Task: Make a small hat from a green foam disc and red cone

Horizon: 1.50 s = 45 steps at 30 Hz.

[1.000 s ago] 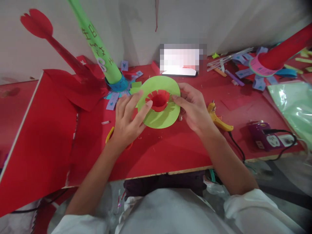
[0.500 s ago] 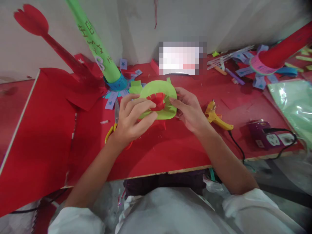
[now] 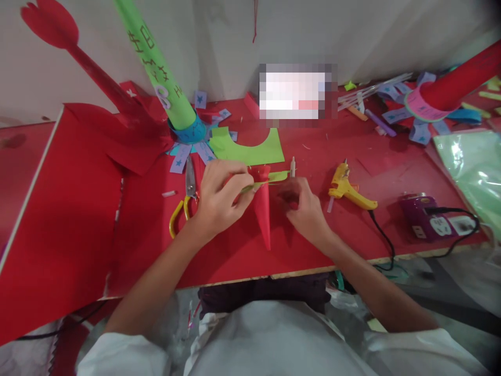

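Observation:
My left hand (image 3: 225, 193) pinches a green paper disc (image 3: 276, 177), now seen almost edge-on, with a red paper cone (image 3: 263, 209) pointing down beneath it. To the right, my right hand (image 3: 303, 203) is apart from the disc, its fingers curled and blurred; whether they hold anything cannot be made out. A pale pen-like stick (image 3: 293, 167) stands just above the right fingers. Behind the hands lies a green paper sheet (image 3: 250, 152) with a round cut-out. Scissors (image 3: 190, 183) with yellow handles lie left of my left hand.
A yellow glue gun (image 3: 352, 193) and a purple power adapter (image 3: 420, 216) with cables lie at right. Tall green (image 3: 156, 73) and red paper tubes stand behind, with a blurred screen (image 3: 293, 94) between. A red sheet (image 3: 70, 209) covers the left side.
The green disc has tipped from face-up to nearly edge-on, showing the red cone below. My right hand has let go of its rim and moved lower. The cut green sheet is now uncovered.

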Each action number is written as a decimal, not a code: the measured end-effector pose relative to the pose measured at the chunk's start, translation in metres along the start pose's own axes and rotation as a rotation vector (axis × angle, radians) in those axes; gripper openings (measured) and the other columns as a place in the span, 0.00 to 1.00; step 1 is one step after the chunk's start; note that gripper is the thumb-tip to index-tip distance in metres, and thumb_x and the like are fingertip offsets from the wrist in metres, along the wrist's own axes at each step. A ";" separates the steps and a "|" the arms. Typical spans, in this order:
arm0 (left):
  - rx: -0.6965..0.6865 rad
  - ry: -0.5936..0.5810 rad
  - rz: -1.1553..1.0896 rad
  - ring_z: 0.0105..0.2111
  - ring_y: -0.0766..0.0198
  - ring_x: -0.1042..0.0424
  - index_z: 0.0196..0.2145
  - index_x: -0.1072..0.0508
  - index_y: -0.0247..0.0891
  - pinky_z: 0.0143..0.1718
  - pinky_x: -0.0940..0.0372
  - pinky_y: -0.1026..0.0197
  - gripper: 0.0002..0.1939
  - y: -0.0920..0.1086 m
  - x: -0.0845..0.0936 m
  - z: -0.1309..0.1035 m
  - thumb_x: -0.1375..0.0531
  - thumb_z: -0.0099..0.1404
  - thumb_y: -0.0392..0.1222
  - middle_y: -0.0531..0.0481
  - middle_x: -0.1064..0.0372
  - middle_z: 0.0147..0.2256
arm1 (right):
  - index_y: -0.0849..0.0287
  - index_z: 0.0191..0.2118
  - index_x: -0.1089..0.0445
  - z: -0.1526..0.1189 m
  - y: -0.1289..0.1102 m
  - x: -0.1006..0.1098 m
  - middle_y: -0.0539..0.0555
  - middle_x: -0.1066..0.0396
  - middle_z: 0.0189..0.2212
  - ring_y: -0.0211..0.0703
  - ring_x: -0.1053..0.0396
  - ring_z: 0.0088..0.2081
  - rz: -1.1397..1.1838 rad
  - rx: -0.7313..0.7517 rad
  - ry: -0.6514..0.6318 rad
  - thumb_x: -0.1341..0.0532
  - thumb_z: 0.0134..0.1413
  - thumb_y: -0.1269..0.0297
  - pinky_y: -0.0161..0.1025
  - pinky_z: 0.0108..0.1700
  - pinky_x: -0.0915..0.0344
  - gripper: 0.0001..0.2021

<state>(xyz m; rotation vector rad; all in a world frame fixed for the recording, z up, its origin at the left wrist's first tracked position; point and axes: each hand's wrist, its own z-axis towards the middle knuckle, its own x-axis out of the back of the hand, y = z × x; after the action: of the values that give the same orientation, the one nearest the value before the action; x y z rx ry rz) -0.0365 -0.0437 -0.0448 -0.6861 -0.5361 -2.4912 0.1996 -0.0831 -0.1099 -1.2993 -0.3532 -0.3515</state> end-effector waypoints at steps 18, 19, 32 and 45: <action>0.639 -0.003 -0.371 0.32 0.67 0.36 0.35 0.32 0.41 0.35 0.37 0.61 0.12 0.007 -0.003 0.016 0.34 0.74 0.46 0.55 0.35 0.31 | 0.49 0.65 0.28 0.008 -0.046 0.001 0.53 0.19 0.40 0.46 0.24 0.36 -0.287 0.685 0.215 0.30 0.67 0.67 0.42 0.39 0.25 0.23; 0.671 -0.016 -0.393 0.32 0.66 0.36 0.36 0.31 0.41 0.36 0.37 0.61 0.11 0.004 -0.004 0.015 0.35 0.74 0.46 0.54 0.35 0.32 | 0.49 0.63 0.27 0.011 -0.049 0.002 0.54 0.18 0.42 0.47 0.23 0.37 -0.267 0.659 0.206 0.30 0.68 0.65 0.44 0.41 0.24 0.21; 0.767 -0.421 -0.275 0.39 0.59 0.25 0.61 0.28 0.43 0.42 0.32 0.59 0.20 -0.025 -0.014 -0.039 0.39 0.75 0.47 0.48 0.23 0.44 | 0.57 0.41 0.25 0.047 -0.050 -0.001 0.55 0.23 0.37 0.43 0.30 0.33 -0.204 0.335 -0.178 0.39 0.74 0.48 0.41 0.37 0.35 0.17; 0.640 -0.612 -0.151 0.56 0.52 0.19 0.67 0.27 0.46 0.52 0.25 0.54 0.23 -0.025 -0.007 -0.054 0.44 0.78 0.42 0.46 0.19 0.59 | 0.57 0.50 0.22 0.046 -0.026 0.001 0.55 0.26 0.36 0.46 0.31 0.36 -0.198 0.420 -0.337 0.40 0.74 0.43 0.43 0.43 0.33 0.21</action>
<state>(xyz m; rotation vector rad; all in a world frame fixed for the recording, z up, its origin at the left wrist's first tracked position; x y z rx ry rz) -0.0647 -0.0470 -0.0981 -1.1495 -1.5625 -1.9999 0.1864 -0.0449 -0.0764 -0.9084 -0.8004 -0.2073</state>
